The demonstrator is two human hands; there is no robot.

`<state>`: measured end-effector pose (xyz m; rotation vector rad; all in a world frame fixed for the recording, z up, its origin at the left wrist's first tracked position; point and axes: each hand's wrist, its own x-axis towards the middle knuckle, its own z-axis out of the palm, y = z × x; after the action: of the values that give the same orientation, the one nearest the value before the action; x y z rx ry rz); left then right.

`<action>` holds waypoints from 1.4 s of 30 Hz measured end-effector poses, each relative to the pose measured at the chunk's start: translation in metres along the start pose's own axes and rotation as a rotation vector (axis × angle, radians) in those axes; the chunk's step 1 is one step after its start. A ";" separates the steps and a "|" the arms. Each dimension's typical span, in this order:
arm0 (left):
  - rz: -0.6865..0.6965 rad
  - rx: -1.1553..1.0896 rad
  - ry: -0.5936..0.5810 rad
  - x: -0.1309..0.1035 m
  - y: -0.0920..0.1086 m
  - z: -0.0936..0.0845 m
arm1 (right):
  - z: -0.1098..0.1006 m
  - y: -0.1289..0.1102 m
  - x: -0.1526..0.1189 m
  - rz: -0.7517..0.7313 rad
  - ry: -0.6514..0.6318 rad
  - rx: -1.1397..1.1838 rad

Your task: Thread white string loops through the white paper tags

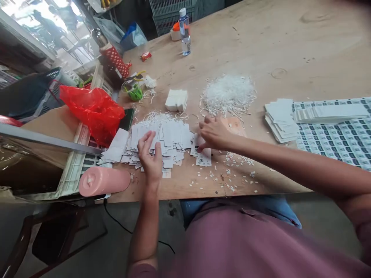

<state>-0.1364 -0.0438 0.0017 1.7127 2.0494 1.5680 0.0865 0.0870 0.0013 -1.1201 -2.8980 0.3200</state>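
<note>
The left hand (150, 156) lies flat, fingers spread and loose, pressing on the wide heap of white paper tags (162, 141) at the near edge of the pale wooden table (261, 46). The right hand (213, 133) sits at three o'clock from it, fingertips curled down onto a small printed white tag (204, 157) just beside the heap; whether it truly pinches it, I cannot tell. At twelve o'clock from that hand lies a fluffy mound of white plastic string loops (228, 92). A pink cylindrical bottle (102, 180) lies at eight o'clock from the left hand.
</note>
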 end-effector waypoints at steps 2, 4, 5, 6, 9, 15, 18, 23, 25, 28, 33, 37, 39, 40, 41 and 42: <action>0.006 -0.056 -0.074 -0.013 0.016 0.007 | 0.004 -0.004 0.002 0.023 -0.007 -0.025; -0.007 -0.081 -0.154 -0.025 0.026 0.014 | 0.003 -0.004 0.006 0.032 0.011 0.026; -0.020 -0.091 -0.193 -0.029 0.030 0.018 | 0.000 -0.002 0.005 0.031 0.017 0.082; -0.034 -0.100 -0.225 -0.032 0.033 0.022 | -0.003 0.000 0.004 0.026 0.016 0.140; -0.074 -0.103 -0.309 -0.031 0.041 0.036 | -0.015 0.008 -0.011 -0.013 0.015 0.298; -0.341 -0.354 -0.553 -0.026 0.067 0.069 | -0.037 0.036 -0.047 -0.209 -0.068 0.664; -0.544 -0.668 -0.722 -0.032 0.079 0.075 | -0.038 0.062 -0.044 -0.174 -0.028 0.731; -0.788 -0.973 -0.575 -0.041 0.085 0.067 | -0.028 0.104 -0.011 -0.150 0.033 0.409; -0.932 -1.074 -0.533 -0.040 0.083 0.064 | -0.024 0.110 0.002 -0.235 -0.060 0.300; -1.035 -1.141 -0.473 -0.038 0.079 0.064 | -0.022 0.110 0.019 -0.303 -0.140 0.213; -0.987 -1.094 -0.339 -0.035 0.074 0.067 | -0.029 0.115 0.031 -0.284 -0.064 0.304; -0.863 -1.026 -0.299 -0.035 0.082 0.073 | -0.035 0.113 0.009 -0.177 0.034 0.736; -0.781 -1.015 -0.282 -0.034 0.092 0.081 | -0.035 0.101 -0.010 -0.164 0.102 0.961; -0.746 -1.009 -0.281 -0.032 0.096 0.087 | -0.034 0.094 -0.019 -0.169 0.123 1.042; -0.721 -1.002 -0.288 -0.031 0.101 0.094 | -0.033 0.086 -0.028 -0.170 0.132 1.106; -0.709 -0.995 -0.298 -0.029 0.104 0.100 | -0.031 0.081 -0.035 -0.167 0.139 1.153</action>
<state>0.0076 -0.0139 0.0098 0.6860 1.1423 1.5068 0.1691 0.1272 0.0181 -0.6120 -2.0048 1.5240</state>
